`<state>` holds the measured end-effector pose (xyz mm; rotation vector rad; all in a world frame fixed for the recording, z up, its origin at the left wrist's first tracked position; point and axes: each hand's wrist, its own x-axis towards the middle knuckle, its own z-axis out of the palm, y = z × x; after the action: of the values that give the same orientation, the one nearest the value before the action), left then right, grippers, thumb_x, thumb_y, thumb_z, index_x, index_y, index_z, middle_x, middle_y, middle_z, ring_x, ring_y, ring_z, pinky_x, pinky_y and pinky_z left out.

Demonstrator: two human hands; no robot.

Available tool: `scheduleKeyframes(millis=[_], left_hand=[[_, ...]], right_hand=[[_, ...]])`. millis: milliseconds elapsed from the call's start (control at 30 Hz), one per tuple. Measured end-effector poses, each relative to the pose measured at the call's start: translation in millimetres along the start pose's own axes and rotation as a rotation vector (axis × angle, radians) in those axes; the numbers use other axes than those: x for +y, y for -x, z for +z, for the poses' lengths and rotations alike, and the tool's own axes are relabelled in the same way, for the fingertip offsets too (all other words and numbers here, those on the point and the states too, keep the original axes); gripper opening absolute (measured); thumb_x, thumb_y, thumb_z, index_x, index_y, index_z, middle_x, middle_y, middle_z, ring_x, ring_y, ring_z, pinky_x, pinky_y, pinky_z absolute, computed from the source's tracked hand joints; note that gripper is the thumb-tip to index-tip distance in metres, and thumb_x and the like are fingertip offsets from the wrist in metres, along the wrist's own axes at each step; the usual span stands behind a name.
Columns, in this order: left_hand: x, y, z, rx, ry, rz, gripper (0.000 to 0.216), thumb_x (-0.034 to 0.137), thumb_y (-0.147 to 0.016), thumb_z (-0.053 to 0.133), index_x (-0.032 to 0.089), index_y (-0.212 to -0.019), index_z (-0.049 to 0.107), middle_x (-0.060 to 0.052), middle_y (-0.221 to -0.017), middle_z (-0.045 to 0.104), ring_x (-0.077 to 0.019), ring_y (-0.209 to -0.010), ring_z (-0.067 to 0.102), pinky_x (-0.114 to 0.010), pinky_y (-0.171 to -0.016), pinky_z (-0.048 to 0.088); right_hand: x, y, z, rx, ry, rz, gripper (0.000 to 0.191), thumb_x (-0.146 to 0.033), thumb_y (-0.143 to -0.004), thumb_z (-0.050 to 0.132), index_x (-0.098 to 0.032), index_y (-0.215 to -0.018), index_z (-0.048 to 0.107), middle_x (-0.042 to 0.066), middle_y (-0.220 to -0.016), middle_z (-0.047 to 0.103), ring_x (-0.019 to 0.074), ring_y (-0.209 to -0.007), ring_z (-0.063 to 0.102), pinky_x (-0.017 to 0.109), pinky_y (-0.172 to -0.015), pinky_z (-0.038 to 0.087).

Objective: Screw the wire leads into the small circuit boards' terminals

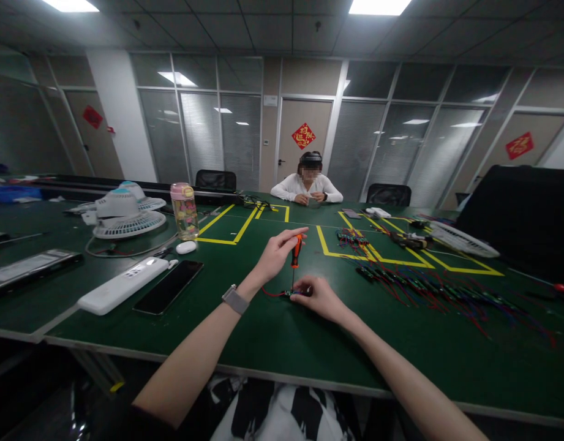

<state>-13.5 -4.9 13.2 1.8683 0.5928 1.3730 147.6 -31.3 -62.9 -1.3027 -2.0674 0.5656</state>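
An orange and black screwdriver (pixel 296 255) stands upright near the middle of the green table. My left hand (pixel 276 252), with a watch on its wrist, is closed around the top of the handle. The shaft points down to a small green circuit board (pixel 288 294) with red wires trailing to the left. From the right, my right hand (pixel 319 296) pinches the board's edge against the tabletop, and its fingers hide part of the board. Whether the tip sits in a screw is too small to tell.
A black phone (pixel 169 288), a white power strip (pixel 124 285), a bottle (pixel 184 211) and fan parts (pixel 128 217) lie left. Several wired circuit boards (pixel 442 291) spread across the right. Yellow tape (pixel 325 242) marks the table (pixel 245 343). A person (pixel 307 184) sits opposite.
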Motion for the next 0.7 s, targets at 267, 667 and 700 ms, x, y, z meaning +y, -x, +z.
scheduleKeyframes(millis=[267,667,700], left_hand=[[-3.4,-0.5,-0.4,0.112,-0.121,0.029,0.027,0.031,-0.083,0.058,0.019,-0.105,0.07,-0.006,-0.101,0.06,-0.0136,-0.085,0.059,-0.023,-0.073,0.049],[-1.4,-1.4,-1.3,0.108,-0.116,0.034,0.03,0.03,-0.085,0.054,0.02,-0.11,0.068,-0.008,-0.111,0.059,-0.0176,-0.101,0.059,-0.029,-0.088,0.047],[-0.9,-1.9,-2.5,0.073,-0.061,0.014,0.031,0.029,-0.087,0.051,0.019,-0.113,0.066,-0.008,-0.112,0.061,-0.0177,-0.101,0.059,-0.03,-0.088,0.047]], right_hand=[[3.6,-1.5,1.7,0.002,-0.059,0.057,0.014,-0.021,-0.069,0.071,-0.014,-0.081,0.072,0.004,-0.075,0.07,0.0149,-0.069,0.06,0.024,-0.064,0.044],[6.6,-2.6,4.2,0.001,-0.071,0.05,0.016,-0.022,-0.071,0.07,-0.013,-0.083,0.073,0.004,-0.074,0.069,0.0138,-0.065,0.058,0.024,-0.061,0.043],[6.7,-2.8,4.1,0.0,-0.071,0.054,0.015,-0.022,-0.07,0.071,-0.013,-0.082,0.073,0.004,-0.073,0.069,0.0139,-0.065,0.058,0.024,-0.061,0.044]])
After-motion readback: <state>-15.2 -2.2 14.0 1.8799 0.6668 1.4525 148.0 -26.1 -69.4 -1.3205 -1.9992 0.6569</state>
